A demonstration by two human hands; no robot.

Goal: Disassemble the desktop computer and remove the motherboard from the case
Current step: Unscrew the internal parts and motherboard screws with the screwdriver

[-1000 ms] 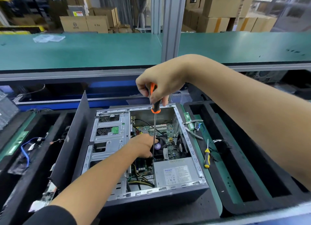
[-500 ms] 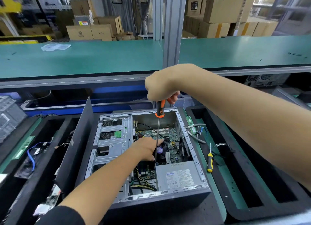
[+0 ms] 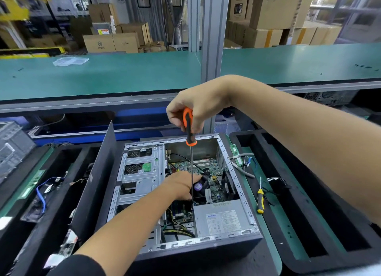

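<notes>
Nothing much moved: right hand still gripped the screwdriver upright over the motherboard; left hand steadied it, fingers hidden; screws remained.

Both forearms are bare from wrist to elbow. The left arm ends near the bottom edge of the view in a dark, black-looking sleeve, bunched at about the elbow, its cuff edge smooth and plain. No sleeve shows on the right arm. The left hand and the right hand are bare, the fingernails short and unpainted.
</notes>
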